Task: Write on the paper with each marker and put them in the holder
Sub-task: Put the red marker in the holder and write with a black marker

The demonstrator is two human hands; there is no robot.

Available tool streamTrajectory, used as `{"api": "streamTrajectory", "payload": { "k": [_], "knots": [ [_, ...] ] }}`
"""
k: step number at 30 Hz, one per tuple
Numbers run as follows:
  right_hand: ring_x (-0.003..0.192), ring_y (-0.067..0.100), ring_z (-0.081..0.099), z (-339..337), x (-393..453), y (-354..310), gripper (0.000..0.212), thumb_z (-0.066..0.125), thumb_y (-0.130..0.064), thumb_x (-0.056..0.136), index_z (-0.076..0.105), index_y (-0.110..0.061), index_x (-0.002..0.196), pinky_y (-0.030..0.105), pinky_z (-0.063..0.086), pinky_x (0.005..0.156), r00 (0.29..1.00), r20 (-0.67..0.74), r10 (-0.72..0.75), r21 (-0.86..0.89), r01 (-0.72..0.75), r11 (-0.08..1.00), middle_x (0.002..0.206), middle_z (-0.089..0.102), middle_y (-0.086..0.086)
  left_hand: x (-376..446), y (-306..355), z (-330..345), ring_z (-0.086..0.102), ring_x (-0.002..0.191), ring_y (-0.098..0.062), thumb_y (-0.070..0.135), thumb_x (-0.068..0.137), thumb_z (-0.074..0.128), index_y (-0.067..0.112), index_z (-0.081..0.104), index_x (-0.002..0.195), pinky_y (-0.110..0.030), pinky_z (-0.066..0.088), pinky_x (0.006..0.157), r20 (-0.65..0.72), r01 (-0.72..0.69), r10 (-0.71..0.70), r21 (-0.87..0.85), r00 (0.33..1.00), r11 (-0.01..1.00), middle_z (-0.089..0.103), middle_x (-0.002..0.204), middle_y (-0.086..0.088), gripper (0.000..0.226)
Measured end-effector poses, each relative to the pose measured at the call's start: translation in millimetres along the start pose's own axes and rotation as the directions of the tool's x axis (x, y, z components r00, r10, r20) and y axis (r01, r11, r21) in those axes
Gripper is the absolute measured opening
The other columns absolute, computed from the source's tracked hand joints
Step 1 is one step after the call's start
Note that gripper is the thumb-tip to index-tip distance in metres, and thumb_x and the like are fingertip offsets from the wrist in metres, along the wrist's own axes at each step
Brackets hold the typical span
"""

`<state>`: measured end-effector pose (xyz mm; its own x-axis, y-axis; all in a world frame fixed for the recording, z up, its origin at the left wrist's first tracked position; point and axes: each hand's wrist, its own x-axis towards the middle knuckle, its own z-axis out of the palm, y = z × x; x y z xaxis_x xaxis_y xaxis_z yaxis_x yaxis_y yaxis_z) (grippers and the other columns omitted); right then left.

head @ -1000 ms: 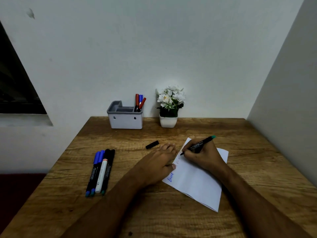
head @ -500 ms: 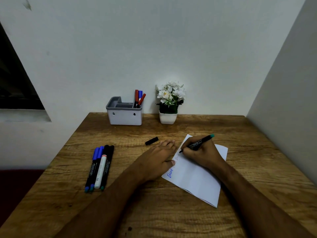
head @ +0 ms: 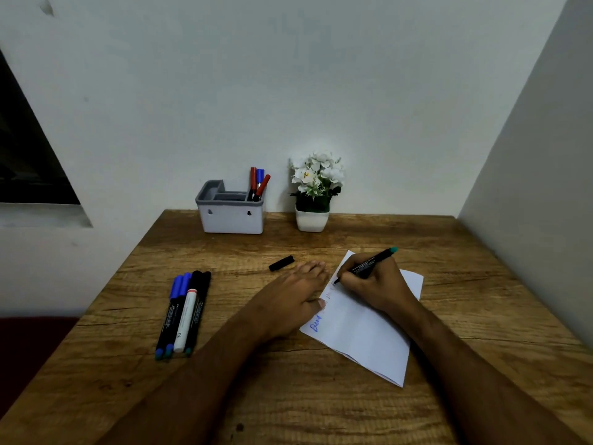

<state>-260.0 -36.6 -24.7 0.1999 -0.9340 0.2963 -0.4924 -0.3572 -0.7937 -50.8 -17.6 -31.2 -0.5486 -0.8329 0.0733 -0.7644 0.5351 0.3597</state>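
A black marker [head: 369, 264] with a teal end is gripped in the curled fingers of the right hand [head: 373, 284], its tip set on the upper left part of the white paper [head: 362, 332]. The paper is laid at a slant on the wooden worktop [head: 321, 406], and blue writing is seen near its lower left edge. The left hand [head: 293, 298] is laid flat with fingers straight, its thumb pressed on the paper's left edge. A loose black cap [head: 281, 263] is found just beyond the left fingertips, apart from them. To the left, a row of markers [head: 183, 313] is laid side by side: two with blue caps, one white, two black. At the back, against the wall, a grey holder [head: 230, 216] is placed, with three markers [head: 258, 186], red and blue, stood in its right compartment. A small pot of white flowers [head: 314, 194] is set just beside the holder, on its right.
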Motion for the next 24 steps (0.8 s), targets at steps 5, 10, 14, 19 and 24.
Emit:
{"api": "streamTrajectory", "payload": {
  "k": [5,10,14,19,24],
  "knots": [
    [0.075,0.005,0.072,0.3,1.9,2.4,0.016,0.073,-0.003,0.085,0.079,-0.016,0.076,0.015,0.052,0.065,0.999,-0.022,0.032,0.013,-0.032,0.999,0.077,0.077,-0.003,0.9,-0.7,1.7,0.000,0.151,-0.003,0.036,0.103,0.043,0.023,0.015,0.159,-0.019,-0.004,0.117,0.006,0.007,-0.007,0.003,1.000,1.000,0.006,0.166,0.006,0.064],
    [0.075,0.010,0.073,0.6,2.8,1.9,0.015,0.073,-0.003,0.084,0.079,-0.014,0.077,0.018,0.054,0.065,0.999,-0.034,0.039,0.008,-0.039,0.999,0.077,0.077,-0.001,1.5,0.2,0.5,0.001,0.152,-0.005,0.035,0.103,0.043,0.022,0.014,0.158,-0.019,-0.003,0.116,0.015,0.005,-0.005,0.008,1.000,1.000,0.006,0.167,0.005,0.064],
    [0.073,0.007,0.071,1.7,3.7,2.2,0.018,0.073,-0.002,0.084,0.078,-0.016,0.075,0.017,0.053,0.065,0.998,-0.042,0.037,-0.003,-0.037,0.999,0.075,0.076,-0.003,1.3,0.1,0.7,0.000,0.151,-0.004,0.036,0.103,0.043,0.023,0.013,0.158,-0.019,-0.003,0.116,0.010,0.013,-0.013,0.005,1.000,1.000,0.007,0.166,0.006,0.064],
    [0.073,0.004,0.071,1.3,4.4,1.8,0.014,0.073,-0.003,0.085,0.079,-0.014,0.078,0.015,0.052,0.063,0.997,-0.057,0.058,-0.006,-0.058,0.998,0.076,0.076,-0.003,0.6,0.6,0.5,0.001,0.152,-0.005,0.035,0.103,0.043,0.022,0.015,0.158,-0.019,-0.003,0.116,0.004,0.008,-0.008,0.000,1.000,1.000,0.007,0.166,0.006,0.064],
    [0.076,0.003,0.072,2.5,2.9,1.6,0.015,0.073,-0.005,0.087,0.079,-0.016,0.079,0.012,0.051,0.063,0.994,-0.079,0.072,0.003,-0.072,0.997,0.078,0.076,-0.005,1.2,-0.5,1.2,0.000,0.152,-0.005,0.035,0.103,0.043,0.023,0.013,0.159,-0.019,-0.003,0.116,0.009,0.010,-0.010,0.001,1.000,1.000,0.006,0.166,0.007,0.064]
  ]
}}
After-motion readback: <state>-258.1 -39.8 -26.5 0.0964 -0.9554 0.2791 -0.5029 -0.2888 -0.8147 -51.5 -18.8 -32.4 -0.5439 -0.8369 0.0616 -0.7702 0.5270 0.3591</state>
